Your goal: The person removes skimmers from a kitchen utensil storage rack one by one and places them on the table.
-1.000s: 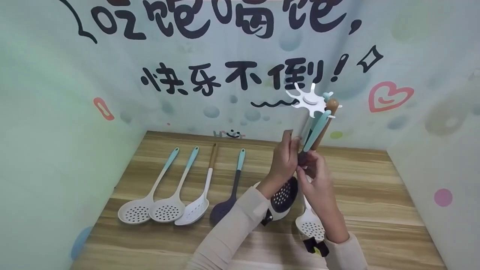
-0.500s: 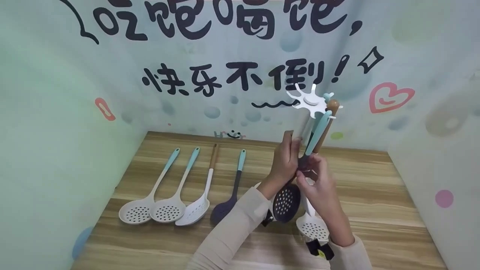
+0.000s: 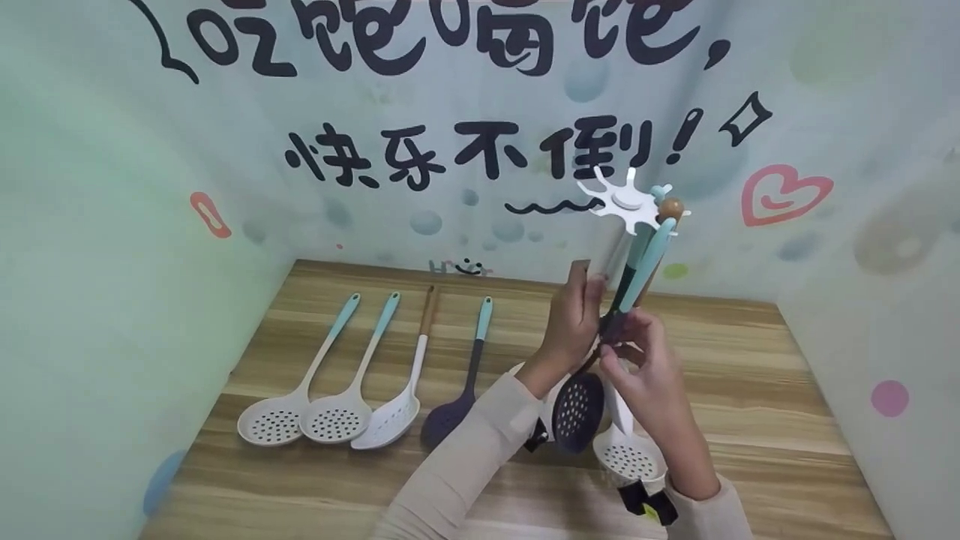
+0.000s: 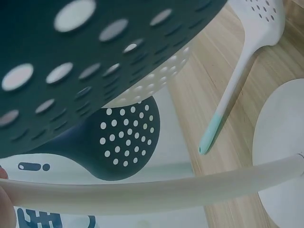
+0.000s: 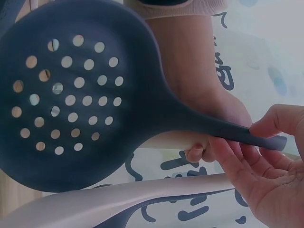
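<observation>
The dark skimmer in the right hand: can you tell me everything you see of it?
The dark skimmer looks smooth and blue-black, like plastic or silicone. Its broad round head is dotted with round holes and narrows into a slim shaft; the turquoise grip above seems to be its own. It tilts, head down, over the table, its shaft pinched in the right hand. The grip's top is near the white rack; whether hooked on is unclear.

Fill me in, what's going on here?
A person's left hand grips a white rack by its pole; the right hand pinches the handle of a dark slotted spoon. Whether that spoon is hooked on is hard to tell. Two white slotted spoons, a white spatula and another dark utensil lie on the table, to the person's left.
</observation>
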The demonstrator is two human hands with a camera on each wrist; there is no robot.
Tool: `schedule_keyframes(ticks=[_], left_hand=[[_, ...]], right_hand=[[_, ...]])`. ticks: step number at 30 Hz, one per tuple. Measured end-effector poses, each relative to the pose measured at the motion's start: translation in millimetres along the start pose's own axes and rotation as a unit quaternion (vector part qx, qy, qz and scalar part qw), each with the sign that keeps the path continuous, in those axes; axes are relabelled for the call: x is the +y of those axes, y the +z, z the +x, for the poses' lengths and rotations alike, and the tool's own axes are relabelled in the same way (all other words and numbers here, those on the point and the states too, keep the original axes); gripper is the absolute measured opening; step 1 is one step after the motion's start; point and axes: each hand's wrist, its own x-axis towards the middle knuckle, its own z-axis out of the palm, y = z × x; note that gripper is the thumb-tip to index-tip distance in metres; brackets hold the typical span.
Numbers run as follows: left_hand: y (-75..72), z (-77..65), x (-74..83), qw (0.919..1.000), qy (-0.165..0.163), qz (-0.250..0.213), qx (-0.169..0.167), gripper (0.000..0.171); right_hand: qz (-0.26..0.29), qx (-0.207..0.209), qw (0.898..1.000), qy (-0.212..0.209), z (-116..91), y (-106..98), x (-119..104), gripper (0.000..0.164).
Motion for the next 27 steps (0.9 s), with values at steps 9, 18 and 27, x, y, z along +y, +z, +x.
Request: schedule_keyframes(ticks=[9,18,27], left_hand=[[-1.1,0.4,-0.5,0.9999,0.010,0.003,-0.002,0.052],[0.3,0.4,-1.5,0.9998,0.016,0.008,0.001,0.054],[0.6,0.0,-3.0,0.9997,0.022,0.008,0.007,0.055]], right_hand=[[-0.004,0.001,1.000,0.007,-2,-4,-2,0.039],[-0.007,0.015,1.000,0.005,-5,-11,-7,0.040],[0.052,0.038,0.998,-0.027,-10,-23,-17,0.041]])
